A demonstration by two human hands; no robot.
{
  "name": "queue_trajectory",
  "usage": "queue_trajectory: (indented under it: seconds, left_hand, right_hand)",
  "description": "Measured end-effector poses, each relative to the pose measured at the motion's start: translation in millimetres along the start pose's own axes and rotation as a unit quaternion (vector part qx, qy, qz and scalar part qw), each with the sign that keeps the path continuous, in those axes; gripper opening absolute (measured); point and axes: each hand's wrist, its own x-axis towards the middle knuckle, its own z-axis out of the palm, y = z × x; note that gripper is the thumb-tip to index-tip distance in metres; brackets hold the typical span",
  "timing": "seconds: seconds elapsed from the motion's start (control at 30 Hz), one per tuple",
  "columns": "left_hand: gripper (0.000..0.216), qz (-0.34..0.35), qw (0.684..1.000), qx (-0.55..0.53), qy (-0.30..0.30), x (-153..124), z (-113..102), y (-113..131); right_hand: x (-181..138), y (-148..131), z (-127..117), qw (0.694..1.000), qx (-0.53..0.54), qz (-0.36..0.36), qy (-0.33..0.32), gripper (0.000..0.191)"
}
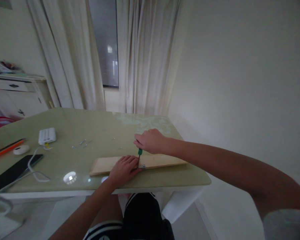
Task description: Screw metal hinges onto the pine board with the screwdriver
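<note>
A pale wooden board [160, 161] lies flat near the front edge of the green table [95, 123]. My right hand [151, 141] is closed round the top of a green-handled screwdriver [139, 154], held upright with its tip down at a small metal bracket [142, 166] on the board. My left hand [123, 169] rests on the board just left of the bracket, fingers curled and pressing there. Whether it pinches the bracket or a screw is too small to tell.
Several loose screws [83, 143] lie on the table behind the board. Further left are a white power bank [47, 135] with a white cable [35, 170], a black phone [13, 171], an orange tool [6, 149] and a white round object [21, 149]. A white cabinet [17, 95] stands at the left wall.
</note>
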Motion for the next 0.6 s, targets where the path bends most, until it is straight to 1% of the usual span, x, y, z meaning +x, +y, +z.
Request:
queue_trajectory:
  seconds: [0.03,0.1,0.13,0.17,0.2,0.27,0.3,0.33,0.37,0.4,0.5,0.53,0.57,0.6]
  left_hand:
    - [0.025,-0.003,1.000,0.003,-0.001,0.0,0.4,0.1]
    - [0.022,-0.011,1.000,0.010,-0.003,0.2,0.8,0.8]
    - [0.022,-0.014,1.000,0.013,-0.004,0.3,0.5,1.3]
    - [0.023,-0.015,1.000,0.014,-0.004,0.4,0.0,1.9]
    - [0.022,-0.014,1.000,0.013,-0.003,0.5,-0.8,2.5]
    - [0.022,-0.008,1.000,0.005,0.000,0.7,-2.5,3.4]
    - [0.023,-0.006,1.000,0.001,0.001,0.7,-3.1,3.5]
    - [0.024,-0.004,1.000,-0.001,0.002,0.7,-3.4,3.5]
    - [0.024,-0.003,1.000,-0.002,0.001,0.5,-3.4,3.3]
    - [0.024,-0.003,1.000,0.001,-0.002,0.4,-3.1,2.9]
    - [0.024,-0.006,1.000,0.013,-0.009,-0.1,-1.3,1.6]
    - [0.024,-0.008,1.000,0.014,-0.009,-0.2,-0.9,1.4]
    - [0.024,-0.008,1.000,0.013,-0.008,-0.2,-0.7,1.2]
    - [0.025,-0.007,1.000,0.009,-0.007,-0.2,-0.8,1.2]
  right_hand:
    - [-1.4,-1.1,-0.8,0.999,-0.001,-0.053,0.005,0.040]
    - [-5.1,-3.9,-3.5,0.986,0.001,-0.164,0.018,0.033]
    - [-6.8,-5.2,-5.0,0.981,0.003,-0.191,0.022,0.031]
    - [-8.0,-6.3,-6.3,0.982,0.005,-0.187,0.023,0.031]
    - [-8.4,-7.0,-7.4,0.988,0.006,-0.153,0.020,0.033]
    - [-7.2,-7.0,-8.2,0.999,0.000,-0.041,0.004,0.042]
    - [-5.9,-6.3,-7.9,1.000,-0.006,0.006,-0.004,0.048]
    - [-4.6,-5.0,-7.4,0.999,-0.011,0.031,-0.011,0.052]
    - [-3.4,-3.4,-6.7,0.999,-0.011,0.027,-0.016,0.052]
    - [-2.6,-1.5,-6.1,1.000,-0.006,-0.007,-0.017,0.048]
    - [-1.7,5.4,-5.1,0.986,0.029,-0.163,0.002,0.031]
    - [-1.4,7.4,-5.1,0.982,0.045,-0.183,0.008,0.029]
    - [-0.9,9.0,-5.2,0.984,0.058,-0.169,0.008,0.030]
    - [-0.1,9.9,-5.2,0.990,0.065,-0.121,0.000,0.034]
